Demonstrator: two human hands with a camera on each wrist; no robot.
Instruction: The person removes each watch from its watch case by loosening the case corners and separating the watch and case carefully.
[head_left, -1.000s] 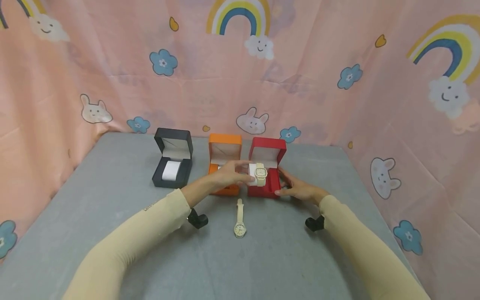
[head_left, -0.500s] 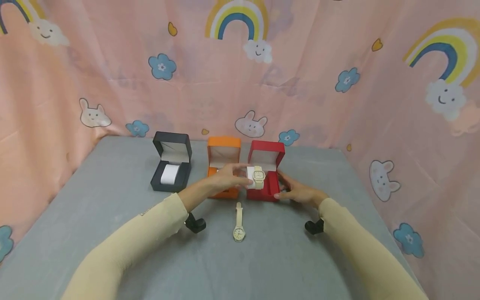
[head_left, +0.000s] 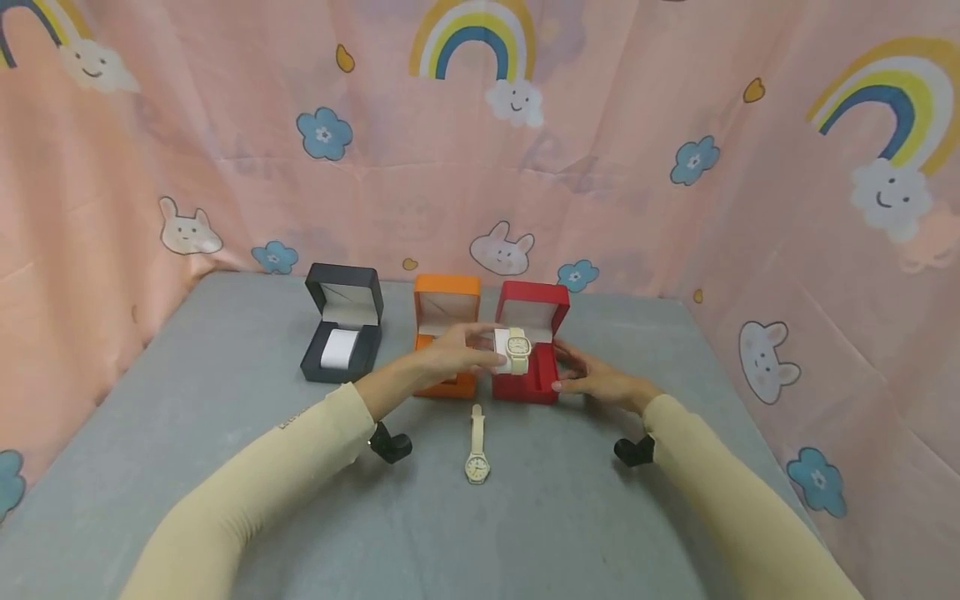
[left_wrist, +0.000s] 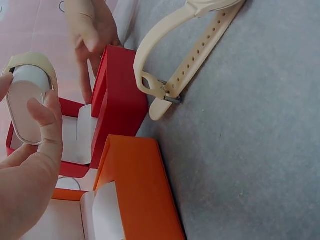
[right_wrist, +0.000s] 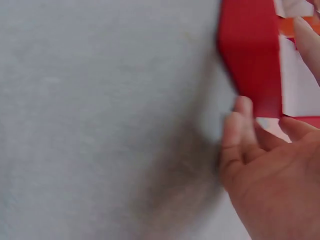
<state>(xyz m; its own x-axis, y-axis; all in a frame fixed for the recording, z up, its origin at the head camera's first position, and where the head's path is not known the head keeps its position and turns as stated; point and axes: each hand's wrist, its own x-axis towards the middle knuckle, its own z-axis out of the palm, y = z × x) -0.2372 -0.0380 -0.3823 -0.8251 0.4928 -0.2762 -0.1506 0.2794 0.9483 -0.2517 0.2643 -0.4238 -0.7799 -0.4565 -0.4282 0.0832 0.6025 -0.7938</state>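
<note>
My left hand (head_left: 455, 350) holds a white watch cushion (left_wrist: 24, 110) between thumb and fingers, with a cream-strapped square watch (head_left: 517, 347) wrapped round it. Watch and cushion hang over the front of the open red watch box (head_left: 537, 377), whose red inner slot shows no cushion. At that box's right side is my right hand (head_left: 597, 381), thumb by the front corner and fairly straight fingers along the side. A second cream watch (head_left: 477, 450) lies lengthwise on the table in front of the boxes; its buckle and holed strap show large in the left wrist view.
Just left of the red box stands an open orange watch box (head_left: 447, 293), partly behind my left hand. Farther left, an open black watch box (head_left: 362, 354) holds a white cushion (head_left: 340, 348). A pink patterned curtain (head_left: 420, 183) hangs behind the grey table (head_left: 555, 517).
The head view has shifted slightly since the earliest frame. My left hand has lifted the watch and cushion a little over the last half second. My right hand has stirred only slightly beside the red box.
</note>
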